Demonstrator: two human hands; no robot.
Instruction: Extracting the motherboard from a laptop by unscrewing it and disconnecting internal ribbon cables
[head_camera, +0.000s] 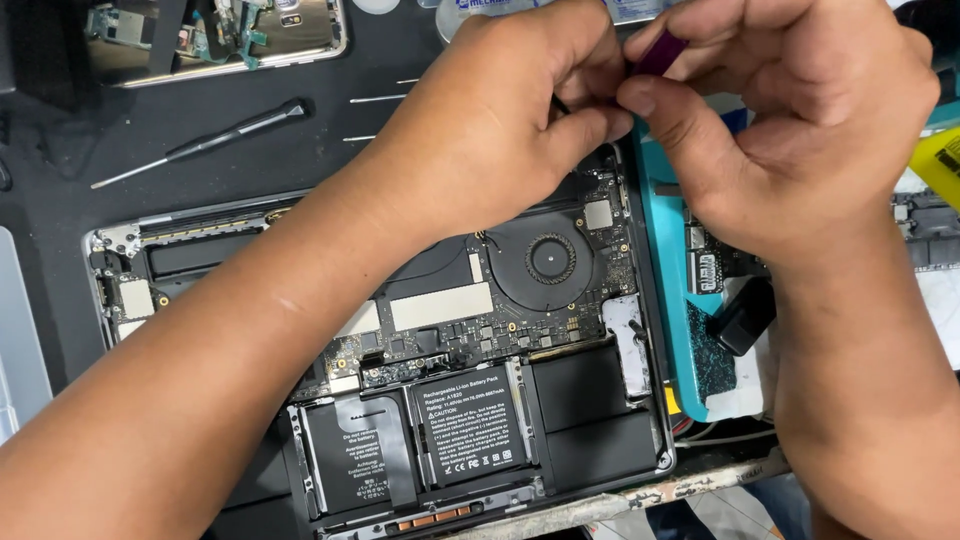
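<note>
An opened laptop (600, 440) lies face down with its bottom cover off, showing black battery cells (465, 425), a circuit board and a round fan (548, 258). My left hand (480, 130) hovers over the laptop's far right corner, fingers curled together. My right hand (790, 110) meets it there, pinching a small purple tool (660, 52) between thumb and forefinger. The tool's tip is hidden between my hands.
A black-handled screwdriver (200, 145) and loose thin bits lie on the dark mat behind the laptop. A disassembled phone (215, 35) sits at the far left. A teal tray (670, 300) with small boards and a black block (742, 315) lies right of the laptop.
</note>
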